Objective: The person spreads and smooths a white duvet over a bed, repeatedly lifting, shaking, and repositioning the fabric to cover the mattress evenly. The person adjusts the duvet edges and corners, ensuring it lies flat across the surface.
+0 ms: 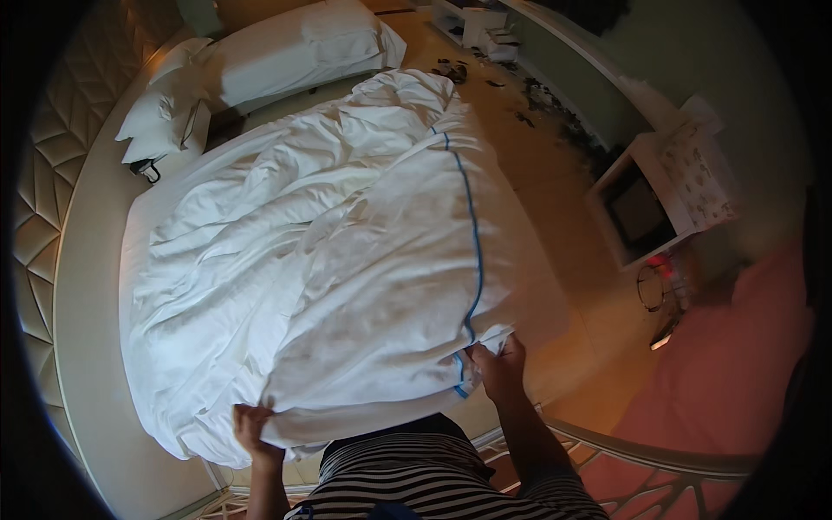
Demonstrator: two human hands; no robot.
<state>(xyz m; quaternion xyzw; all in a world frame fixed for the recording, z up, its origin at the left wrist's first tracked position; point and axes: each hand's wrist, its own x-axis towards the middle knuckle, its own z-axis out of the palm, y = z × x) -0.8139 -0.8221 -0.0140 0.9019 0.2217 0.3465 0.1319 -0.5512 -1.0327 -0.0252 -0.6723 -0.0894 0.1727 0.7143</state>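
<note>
A rumpled white duvet (373, 251) with a blue line running along its right side covers most of the near bed. My left hand (251, 426) is closed on its near edge toward the left. At the near right corner, just beside the blue line, my right hand (501, 362) grips the same duvet. Between my two hands the near edge is stretched fairly straight in front of my body. Folds are deeper on the left and far parts of the duvet.
A second white-covered bed (303, 48) stands beyond, with white pillows (160, 117) at the left. A padded headboard (52, 173) lines the left wall. On the right are a white cabinet (641, 208), dark scraps (555, 108) on the floor, and a pink curtain (728, 364). A metal railing (659, 459) curves behind me.
</note>
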